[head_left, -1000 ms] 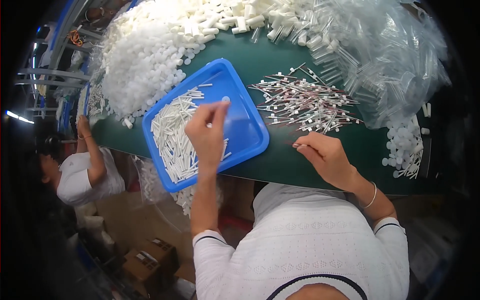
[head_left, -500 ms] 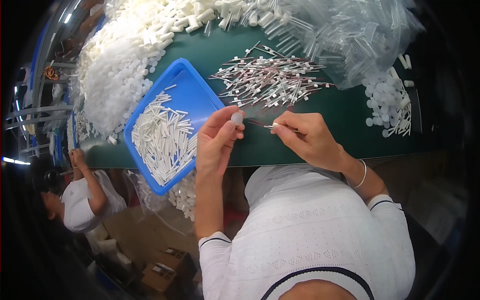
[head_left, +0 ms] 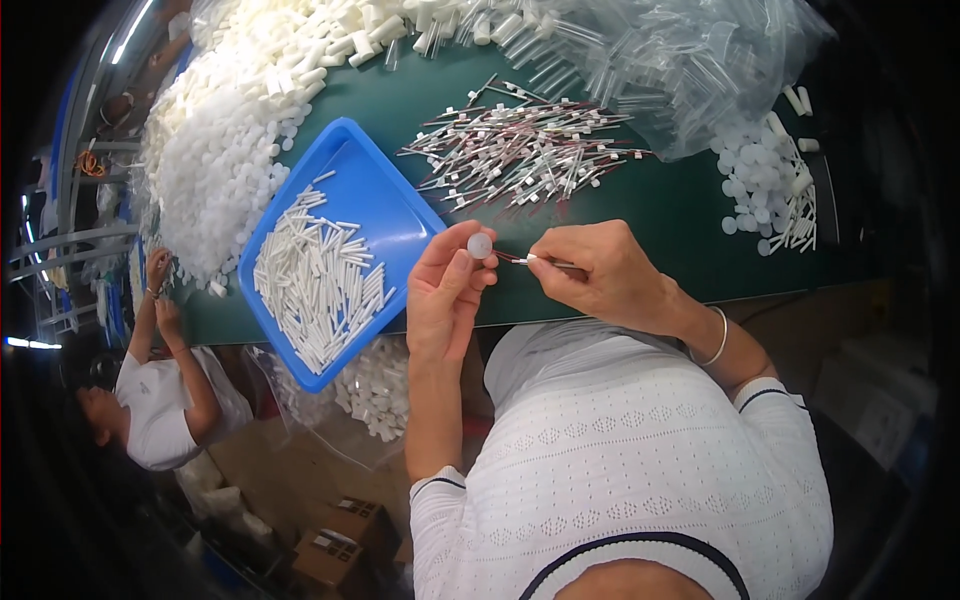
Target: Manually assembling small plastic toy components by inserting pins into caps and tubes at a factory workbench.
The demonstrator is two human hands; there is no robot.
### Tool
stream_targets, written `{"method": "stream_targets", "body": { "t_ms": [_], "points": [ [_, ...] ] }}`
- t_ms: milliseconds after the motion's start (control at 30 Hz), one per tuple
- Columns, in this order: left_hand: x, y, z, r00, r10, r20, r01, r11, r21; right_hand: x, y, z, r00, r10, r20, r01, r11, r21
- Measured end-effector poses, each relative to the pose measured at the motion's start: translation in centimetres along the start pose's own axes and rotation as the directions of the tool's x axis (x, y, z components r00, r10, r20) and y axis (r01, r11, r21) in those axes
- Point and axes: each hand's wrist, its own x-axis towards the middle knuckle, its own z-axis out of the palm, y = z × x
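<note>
My left hand [head_left: 446,290] is closed, thumb and fingers pinching a round, translucent white cap [head_left: 480,245]. To its right, my right hand [head_left: 598,262] pinches a thin dark-red and silver stick with a white collar [head_left: 518,261]. The stick's thin tip points at the cap; whether it touches the cap I cannot tell. Beyond both hands lies a pile of similar collared sticks [head_left: 525,150]. Left of my left hand, a blue tray [head_left: 397,205] holds many short white tubes [head_left: 318,285].
Loose white caps [head_left: 205,220] and cream foam cylinders [head_left: 240,85] are heaped at the far left. Clear bags of tubes [head_left: 690,70] lie at the far right, above a smaller cap pile [head_left: 752,180]. Another person [head_left: 175,400] works at the left. Cartons [head_left: 340,545] stand below.
The stick in my right hand has come closer to the cap, and the cap's round face has turned more into view. The other person's hands have moved apart.
</note>
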Motion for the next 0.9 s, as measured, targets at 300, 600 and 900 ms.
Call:
{"method": "stream_targets", "body": {
  "t_ms": [300,600,900],
  "points": [
    [0.0,0.2,0.4,0.994,0.095,0.058,-0.110,0.931,0.348,0.6,-0.1,-0.1,0.998,-0.036,0.046,0.037,0.999,-0.029],
    [0.1,-2.7,0.5,0.980,0.197,0.022,-0.198,0.968,0.153,0.7,1.3,1.8,0.996,-0.082,-0.023,0.082,0.996,0.034],
    [0.0,-3.2,0.1,0.903,0.424,0.071,-0.425,0.855,0.297,0.9,2.2,3.3,0.998,-0.061,-0.023,0.064,0.981,0.184]
  ]
}}
